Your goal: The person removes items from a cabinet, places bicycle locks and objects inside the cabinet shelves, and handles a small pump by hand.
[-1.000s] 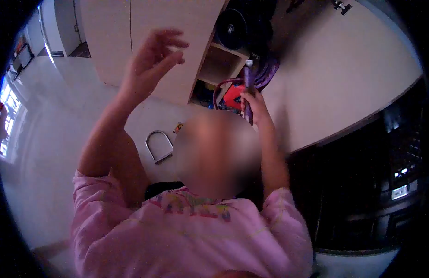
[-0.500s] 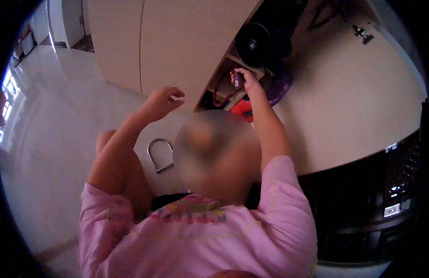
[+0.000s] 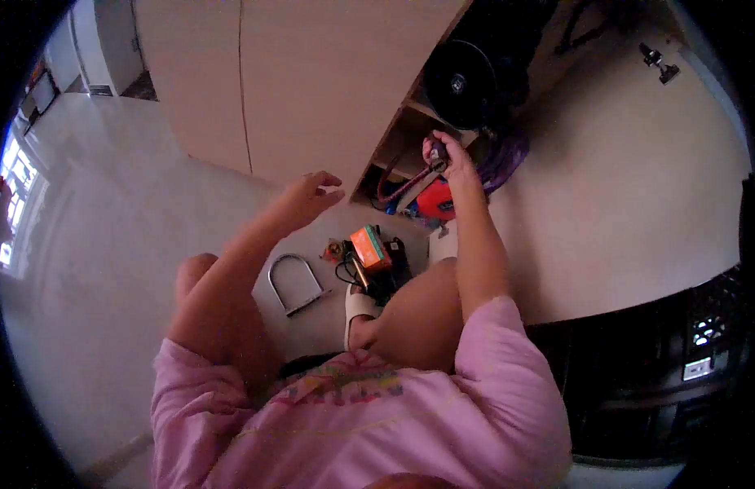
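Observation:
My right hand [image 3: 449,156] is closed round a dark purple handle [image 3: 438,155] in front of the cupboard's open compartment. A dark reddish cord or tube [image 3: 387,181] curves down beside it. Just below is a red item [image 3: 436,200] at the foot of the compartment. My left hand [image 3: 314,196] hangs over the floor before the closed cupboard door, fingers apart and slightly curled, holding nothing. Beneath it a metal U-shaped bar [image 3: 294,284] lies on the floor. An orange and green box [image 3: 370,248] rests on dark items near my foot.
The closed cupboard door [image 3: 312,73] stands ahead and an open door panel [image 3: 622,196] spreads to the right. A round black object [image 3: 460,84] sits in the upper compartment, with a purple bag [image 3: 505,161] beside it. Dark carved furniture [image 3: 630,383] is at the lower right.
My left hand has come down from its raised position. The purple handle in my right hand, earlier upright, now points toward the view. The box on the floor has come into sight.

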### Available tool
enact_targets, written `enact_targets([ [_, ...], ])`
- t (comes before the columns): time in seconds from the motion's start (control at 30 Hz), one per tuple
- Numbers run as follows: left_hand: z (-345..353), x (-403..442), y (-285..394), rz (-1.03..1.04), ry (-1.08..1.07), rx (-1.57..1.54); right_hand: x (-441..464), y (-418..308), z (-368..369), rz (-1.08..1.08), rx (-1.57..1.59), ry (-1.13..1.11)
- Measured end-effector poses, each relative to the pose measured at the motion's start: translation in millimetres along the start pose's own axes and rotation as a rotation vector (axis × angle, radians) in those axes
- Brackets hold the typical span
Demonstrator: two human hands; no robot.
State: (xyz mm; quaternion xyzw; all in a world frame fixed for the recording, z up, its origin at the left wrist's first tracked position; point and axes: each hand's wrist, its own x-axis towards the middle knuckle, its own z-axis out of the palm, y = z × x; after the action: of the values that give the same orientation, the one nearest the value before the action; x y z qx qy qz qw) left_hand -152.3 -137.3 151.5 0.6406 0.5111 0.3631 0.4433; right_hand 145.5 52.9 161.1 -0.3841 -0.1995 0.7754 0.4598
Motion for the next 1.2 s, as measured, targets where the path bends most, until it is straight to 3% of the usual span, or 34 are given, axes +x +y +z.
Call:
enact_targets([
  [0.07, 22, 9, -15, -0.176, 0.019, -0.244, -18, 2, 0, 0.186, 0.089, -0.051],
  [0.1, 33, 9, -16, -0.311, 0.025, -0.347, -29, 7, 0, 0.107, 0.036, -0.083],
  [0.2, 58, 23, -25, -0.692, 0.043, -0.678, -71, 16, 9, 0.177, 0.2, -0.18],
  [0.23, 69, 27, -30, -0.823, 0.042, -0.79, -84, 20, 4, 0.234, 0.191, -0.326],
  [0.3, 80, 48, -68, -0.577, -0.135, -1.208, -99, 40, -14, 0.305, 0.299, -0.433],
  [0.33, 75, 45, -52, -0.438, -0.221, -1.409, -102, 50, -23, 0.341, 0.351, -0.492],
  [0.37, 73, 42, -35, -0.498, 0.028, -1.272, -103, 57, -29, 0.221, 0.149, -0.355],
  [0.43, 64, 46, -28, -0.329, 0.043, -1.331, -103, 75, -44, -0.005, -0.245, -0.068],
  [0.5, 61, 44, -6, -0.212, 0.02, -1.393, -91, 108, -66, 0.188, -0.292, 0.008],
  [0.53, 67, 41, 8, -0.202, 0.046, -1.249, -88, 124, -64, 0.277, -0.314, 0.035],
  [0.6, 85, 31, 27, -0.181, 0.098, -0.97, -89, 162, -60, 0.155, -0.587, -0.004],
  [0.63, 99, 25, 30, -0.163, 0.117, -0.776, -84, 173, -59, 0.211, -0.549, -0.077],
  [0.7, 108, 22, 34, -0.121, 0.113, -0.723, -91, 173, -55, 0.28, -0.975, -0.353],
  [0.8, 110, 29, 45, -0.086, 0.077, -0.72, -110, 191, -21, -0.006, -1.501, -0.389],
  [0.87, 114, 43, 50, -0.088, 0.018, -0.728, -106, 217, -34, -0.411, -1.425, -0.11],
  [0.97, 142, 78, 58, -0.039, 0.021, -0.722, -16, 229, -101, -0.294, -1.27, 0.236],
  [1.07, 160, 106, 64, 0.02, 0.132, -0.654, -47, 179, -67, -0.538, -1.403, 0.29],
  [1.2, 152, 150, 54, 0.104, 0.219, -0.636, -4, 147, -64, -0.539, -1.606, 0.366],
])
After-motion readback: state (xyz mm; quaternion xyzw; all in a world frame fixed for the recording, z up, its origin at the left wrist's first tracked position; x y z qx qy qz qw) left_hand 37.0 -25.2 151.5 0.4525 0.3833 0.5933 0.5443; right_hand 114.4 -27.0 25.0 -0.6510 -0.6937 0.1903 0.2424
